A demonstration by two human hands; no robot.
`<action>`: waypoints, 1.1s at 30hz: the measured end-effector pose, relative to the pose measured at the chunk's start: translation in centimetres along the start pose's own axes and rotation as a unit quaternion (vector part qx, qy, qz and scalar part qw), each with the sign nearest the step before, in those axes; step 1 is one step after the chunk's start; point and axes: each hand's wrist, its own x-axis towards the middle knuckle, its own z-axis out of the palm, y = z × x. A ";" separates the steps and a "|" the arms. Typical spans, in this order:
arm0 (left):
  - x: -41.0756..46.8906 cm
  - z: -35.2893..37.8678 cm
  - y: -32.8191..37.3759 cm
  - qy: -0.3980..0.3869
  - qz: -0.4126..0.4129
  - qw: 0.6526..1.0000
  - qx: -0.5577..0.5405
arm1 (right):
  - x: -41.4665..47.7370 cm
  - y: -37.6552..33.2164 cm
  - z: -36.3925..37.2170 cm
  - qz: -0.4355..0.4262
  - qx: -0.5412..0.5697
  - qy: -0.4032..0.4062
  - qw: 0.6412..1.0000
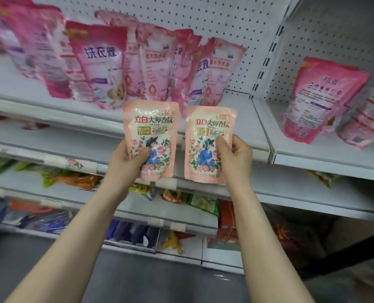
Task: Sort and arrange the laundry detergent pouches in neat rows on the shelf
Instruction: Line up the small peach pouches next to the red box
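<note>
My left hand (128, 159) grips a small pale-pink floral detergent pouch (153, 127) by its lower left side, thumb on the front. My right hand (236, 154) grips a second matching pouch (205, 132) by its right edge. Both pouches are held upright, side by side, in front of the white shelf (243, 119). On that shelf behind them stands an untidy group of several larger pink pouches (98, 64), leaning at different angles.
To the right, a second shelf bay (326, 154) holds a few more pink pouches (321, 97), leaning. A white pegboard back wall (225, 18) rises behind. Lower shelves (181, 224) carry colourful packets. Bare shelf surface lies right of the pouch group.
</note>
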 end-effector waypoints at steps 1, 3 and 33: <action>0.4 -1.9 0.2 0.006 -0.002 1.000 -0.001 | -0.4 -0.4 1.8 -0.001 -0.002 -0.010 1.000; 1.2 -5.7 0.7 0.020 -0.003 1.000 0.003 | -1.1 -0.9 5.5 -0.006 -0.005 -0.023 1.000; 16.9 -44.1 7.6 0.284 0.081 0.954 -0.047 | -1.1 -11.2 52.0 -0.177 0.012 -0.192 0.965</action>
